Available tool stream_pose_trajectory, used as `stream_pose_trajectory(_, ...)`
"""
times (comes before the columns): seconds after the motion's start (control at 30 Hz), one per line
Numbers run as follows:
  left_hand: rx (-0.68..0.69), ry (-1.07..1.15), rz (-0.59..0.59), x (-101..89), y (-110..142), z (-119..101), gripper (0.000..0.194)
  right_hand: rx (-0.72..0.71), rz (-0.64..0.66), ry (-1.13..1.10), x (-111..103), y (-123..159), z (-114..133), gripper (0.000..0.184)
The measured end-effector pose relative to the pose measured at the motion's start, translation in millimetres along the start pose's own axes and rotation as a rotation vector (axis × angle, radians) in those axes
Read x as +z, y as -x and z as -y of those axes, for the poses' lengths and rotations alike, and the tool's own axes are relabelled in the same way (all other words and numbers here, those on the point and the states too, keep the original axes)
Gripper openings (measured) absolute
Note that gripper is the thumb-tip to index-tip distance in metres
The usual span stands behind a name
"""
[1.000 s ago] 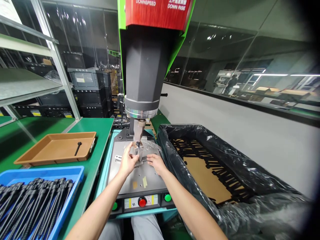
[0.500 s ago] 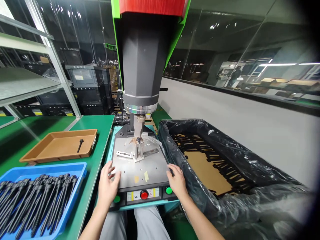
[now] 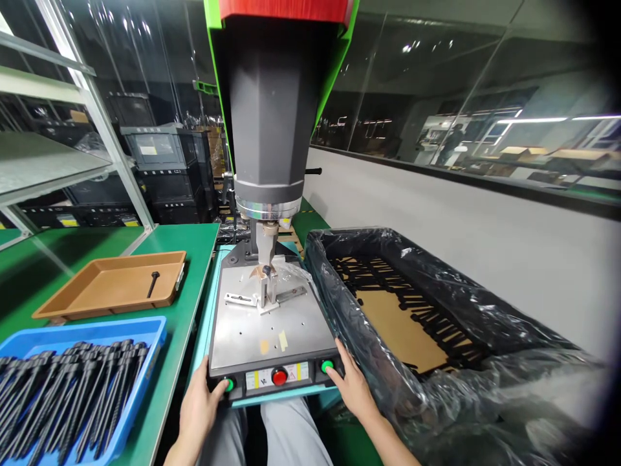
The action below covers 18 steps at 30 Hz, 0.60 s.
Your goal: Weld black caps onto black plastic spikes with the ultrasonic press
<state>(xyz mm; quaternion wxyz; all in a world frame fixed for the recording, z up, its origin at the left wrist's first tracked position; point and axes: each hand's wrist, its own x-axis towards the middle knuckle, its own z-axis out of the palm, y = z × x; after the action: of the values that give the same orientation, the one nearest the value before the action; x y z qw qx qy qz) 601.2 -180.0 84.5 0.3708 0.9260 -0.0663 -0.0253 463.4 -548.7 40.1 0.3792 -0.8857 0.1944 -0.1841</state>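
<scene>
My left hand [image 3: 200,402] is at the front left corner of the machine base, its thumb at the left green button [image 3: 229,386] and its fingers along the side. At the opposite corner, my right hand [image 3: 354,384] has its thumb at the right green button [image 3: 326,367], with the fingers stretched along the edge. Both hands are open and hold nothing. Between them a red button [image 3: 279,377] sits on the front panel. Behind it lies the metal plate [image 3: 242,343], where a small metal fixture [image 3: 268,299] holds a black-headed part [image 3: 266,270] under the machine's grey head [image 3: 269,129].
On the green table to the left, a blue tray [image 3: 158,343] holds many black ribbed stems. Beyond it, a brown tray [image 3: 111,281] contains one black piece [image 3: 153,283]. A plastic-lined bin [image 3: 388,362] with rows of black parts stands at right. Black crates [image 3: 169,188] are stacked behind.
Both hands have come down from above the plate's front corners to the panel, thumbs now at the green buttons. The view has shifted slightly.
</scene>
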Motion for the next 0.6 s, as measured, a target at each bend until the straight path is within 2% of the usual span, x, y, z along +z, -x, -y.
stream_pose_trajectory(0.1,-0.002,-0.044,0.009,-2.5,0.6,-1.2,0.069,0.017,-0.005,0.004,0.1,0.6,-0.6,0.069)
stream_pose_trajectory(0.3,0.0,-0.028,0.099,-4.9,-4.4,-2.1,0.074,0.008,0.039,-0.026,-4.6,2.6,1.3,0.074)
stream_pose_trajectory(0.6,0.039,-0.051,0.114,-4.4,-4.0,-4.8,0.077,0.053,0.006,-0.067,-0.9,3.8,3.4,0.076)
